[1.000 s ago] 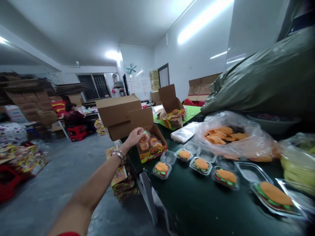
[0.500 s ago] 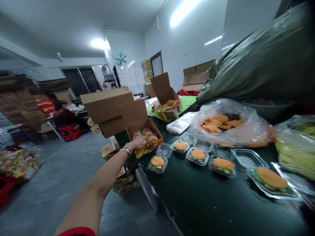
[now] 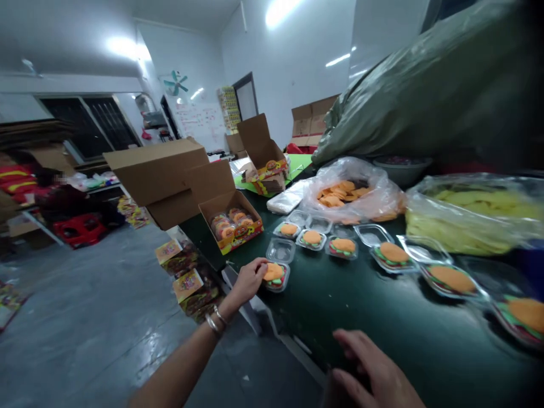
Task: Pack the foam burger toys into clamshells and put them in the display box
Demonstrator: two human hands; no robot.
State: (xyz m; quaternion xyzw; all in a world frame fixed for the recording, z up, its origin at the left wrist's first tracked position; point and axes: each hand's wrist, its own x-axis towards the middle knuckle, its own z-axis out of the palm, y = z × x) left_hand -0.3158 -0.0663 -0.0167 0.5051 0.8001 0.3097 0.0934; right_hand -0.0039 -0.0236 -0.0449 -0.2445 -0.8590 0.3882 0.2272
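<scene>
On our surface [image 3: 318, 297], the near-left burger [image 3: 274, 273] adjoins our left hand [image 3: 250, 281] rightward, grip unclear; our right hand [image 3: 374, 371], spread, is farther.

The left hand [image 3: 250, 280] touches an orange burger [image 3: 273, 273] in a clear tub [image 3: 279, 289] on the dark green desk [image 3: 306, 323]. The right hand [image 3: 368, 368] has its fingers spread. More burgers [image 3: 232, 222] sit in a cardboard box [image 3: 243, 238].

Overhead glare [image 3: 281, 11] — edges perhaps blurry
</scene>
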